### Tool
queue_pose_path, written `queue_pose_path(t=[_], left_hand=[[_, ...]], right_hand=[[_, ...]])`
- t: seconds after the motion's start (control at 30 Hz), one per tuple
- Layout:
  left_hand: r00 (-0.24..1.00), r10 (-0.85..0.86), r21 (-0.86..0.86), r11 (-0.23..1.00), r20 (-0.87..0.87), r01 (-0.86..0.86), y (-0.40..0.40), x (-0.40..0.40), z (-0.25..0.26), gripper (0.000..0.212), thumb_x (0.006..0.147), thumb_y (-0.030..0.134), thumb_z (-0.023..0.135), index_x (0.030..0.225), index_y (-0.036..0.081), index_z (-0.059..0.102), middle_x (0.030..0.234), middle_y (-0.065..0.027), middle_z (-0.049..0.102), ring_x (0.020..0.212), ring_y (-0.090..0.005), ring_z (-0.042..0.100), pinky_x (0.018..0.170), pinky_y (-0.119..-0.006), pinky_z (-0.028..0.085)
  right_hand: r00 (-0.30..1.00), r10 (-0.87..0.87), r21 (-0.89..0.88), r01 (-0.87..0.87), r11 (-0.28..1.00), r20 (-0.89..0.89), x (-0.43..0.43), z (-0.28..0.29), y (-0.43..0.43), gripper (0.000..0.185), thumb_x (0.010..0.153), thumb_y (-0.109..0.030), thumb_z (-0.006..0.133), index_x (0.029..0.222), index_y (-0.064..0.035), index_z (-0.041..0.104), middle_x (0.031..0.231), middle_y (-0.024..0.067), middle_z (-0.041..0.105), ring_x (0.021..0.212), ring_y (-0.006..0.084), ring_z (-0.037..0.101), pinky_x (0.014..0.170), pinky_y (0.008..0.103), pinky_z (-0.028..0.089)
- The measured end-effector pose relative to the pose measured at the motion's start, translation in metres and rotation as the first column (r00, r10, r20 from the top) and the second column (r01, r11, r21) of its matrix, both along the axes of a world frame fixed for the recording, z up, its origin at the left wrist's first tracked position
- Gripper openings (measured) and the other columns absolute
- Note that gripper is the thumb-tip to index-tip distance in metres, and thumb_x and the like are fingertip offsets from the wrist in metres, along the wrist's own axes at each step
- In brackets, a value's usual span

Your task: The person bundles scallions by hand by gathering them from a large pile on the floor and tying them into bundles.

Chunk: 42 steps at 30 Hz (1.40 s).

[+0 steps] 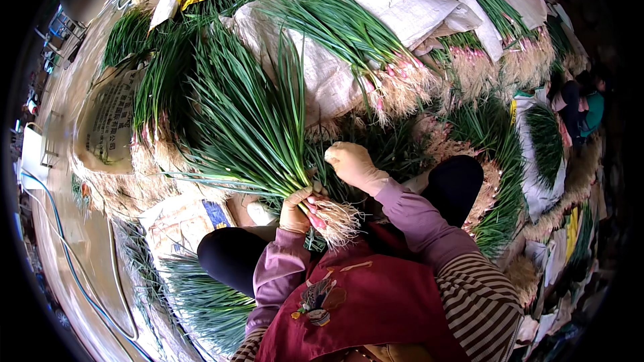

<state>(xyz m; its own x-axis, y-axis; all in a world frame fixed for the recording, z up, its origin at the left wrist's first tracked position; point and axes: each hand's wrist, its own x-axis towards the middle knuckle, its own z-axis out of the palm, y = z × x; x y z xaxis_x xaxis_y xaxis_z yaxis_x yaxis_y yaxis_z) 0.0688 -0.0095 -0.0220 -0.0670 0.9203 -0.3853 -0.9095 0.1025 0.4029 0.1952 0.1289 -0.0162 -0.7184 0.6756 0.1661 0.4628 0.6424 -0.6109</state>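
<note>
My left hand (297,211) is closed around a bunch of green onions (256,136), just above the reddish bulbs. The pale, stringy roots (337,223) stick out toward my lap, while the long leaves fan away up and to the left. To the right of the bunch, my right hand (352,163) is curled into a fist and stands apart from it. No object shows in that fist, though its palm side is hidden. Loose dark green leaves (387,146) lie behind and beneath it.
Beyond my hands, more green onions (347,30) rest on white woven sacking (322,75). A rooted pile (161,95) stands at left beside a printed sack (110,115). More onions (211,296) lie by my left knee, others (498,201) at right. A blue hose (75,266) crosses the floor. Other people are nearby.
</note>
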Motion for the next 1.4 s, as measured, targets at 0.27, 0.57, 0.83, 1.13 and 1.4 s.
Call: queue_pose_path(t=[0.27, 0.57, 0.83, 1.13, 1.4], left_hand=[[0.999, 0.040, 0.147, 0.988, -0.025, -0.036, 0.007, 0.003, 0.004, 0.045, 0.071, 0.010, 0.067, 0.111, 0.003, 0.048, 0.075, -0.0080, 0.054, 0.074, -0.0240, 0.057, 0.073, -0.038, 0.049], [0.993, 0.071, 0.090, 0.993, 0.093, -0.079, 0.016, 0.006, 0.018, 0.043, 0.074, 0.006, 0.061, 0.114, -0.002, 0.049, 0.107, -0.0249, 0.059, 0.056, -0.0137, 0.054, 0.062, -0.030, 0.051], [0.998, 0.013, -0.123, 0.992, 0.069, -0.004, 0.010, -0.003, -0.031, 0.044, 0.074, 0.009, 0.061, 0.115, -0.005, 0.053, 0.093, -0.0189, 0.063, 0.078, -0.0260, 0.061, 0.078, -0.040, 0.051], [0.999, 0.045, -0.187, 0.981, -0.026, -0.049, 0.012, 0.004, -0.019, 0.012, 0.075, 0.011, 0.066, 0.075, 0.000, 0.062, 0.062, -0.0070, 0.060, 0.048, -0.0174, 0.055, 0.049, -0.026, 0.046], [0.997, -0.047, 0.093, 0.995, 0.054, 0.042, 0.002, -0.001, -0.012, 0.049, 0.069, 0.007, 0.068, 0.114, -0.001, 0.048, 0.083, -0.0101, 0.058, 0.084, -0.0328, 0.063, 0.077, -0.043, 0.052]], right_hand=[[0.762, -0.642, 0.108, 0.634, 0.766, 0.082, 0.046, 0.020, 0.132, 0.025, 0.083, -0.021, 0.060, 0.099, -0.0014, 0.063, 0.082, 0.0142, 0.065, 0.072, 0.0273, 0.063, 0.064, 0.0403, 0.047], [0.991, -0.126, -0.142, 0.118, 0.983, -0.047, 0.027, 0.028, 0.022, 0.012, 0.073, -0.016, 0.070, 0.077, -0.0078, 0.062, 0.076, 0.0062, 0.060, 0.065, 0.0208, 0.059, 0.061, 0.0323, 0.047], [0.951, -0.186, -0.746, -0.064, 0.663, -0.247, -0.004, -0.006, 0.015, 0.022, 0.080, -0.020, 0.068, 0.077, 0.0005, 0.060, 0.068, 0.0124, 0.061, 0.056, 0.0162, 0.055, 0.055, 0.0303, 0.044], [0.834, -0.498, -0.883, 0.027, 0.468, -0.238, -0.020, -0.028, -0.017, 0.018, 0.084, -0.013, 0.060, 0.074, 0.0015, 0.060, 0.056, 0.0128, 0.057, 0.048, 0.0182, 0.056, 0.047, 0.0312, 0.041], [0.789, 0.118, -0.381, 0.154, 0.912, 0.603, -0.001, 0.010, 0.062, 0.043, 0.083, -0.043, 0.059, 0.085, -0.0002, 0.066, 0.083, 0.0192, 0.064, 0.078, 0.0324, 0.063, 0.074, 0.0414, 0.047]])
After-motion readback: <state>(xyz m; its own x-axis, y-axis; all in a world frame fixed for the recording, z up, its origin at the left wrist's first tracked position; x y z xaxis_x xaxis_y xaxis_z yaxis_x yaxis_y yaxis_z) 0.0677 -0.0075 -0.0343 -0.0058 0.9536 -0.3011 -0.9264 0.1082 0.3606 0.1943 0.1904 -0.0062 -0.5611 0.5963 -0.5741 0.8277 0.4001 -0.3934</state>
